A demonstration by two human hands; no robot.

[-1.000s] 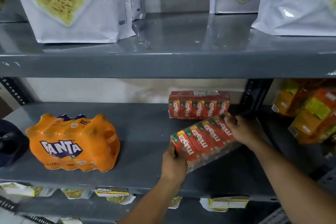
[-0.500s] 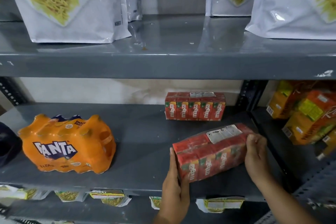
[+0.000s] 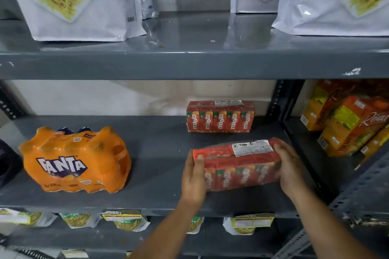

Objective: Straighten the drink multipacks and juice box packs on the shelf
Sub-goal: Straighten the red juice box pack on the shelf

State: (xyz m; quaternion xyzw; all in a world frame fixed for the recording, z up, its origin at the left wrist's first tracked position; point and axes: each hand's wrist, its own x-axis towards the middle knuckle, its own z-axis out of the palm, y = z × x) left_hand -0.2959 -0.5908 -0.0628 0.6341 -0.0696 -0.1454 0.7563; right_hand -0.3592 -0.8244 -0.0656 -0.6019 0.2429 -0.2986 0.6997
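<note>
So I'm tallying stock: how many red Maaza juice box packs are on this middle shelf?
2. One Maaza pack stands at the back; the other pack is in front, held between the left hand and right hand. None looks hidden.

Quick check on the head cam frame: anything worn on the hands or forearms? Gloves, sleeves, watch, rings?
Nothing worn that shows. The left hand and right hand are bare, with no gloves, and no rings visible on the fingers. Both forearms are bare from wrist to the frame's bottom edge: no sleeve, watch, band or markings in view. Anything above that is out of frame.
</note>
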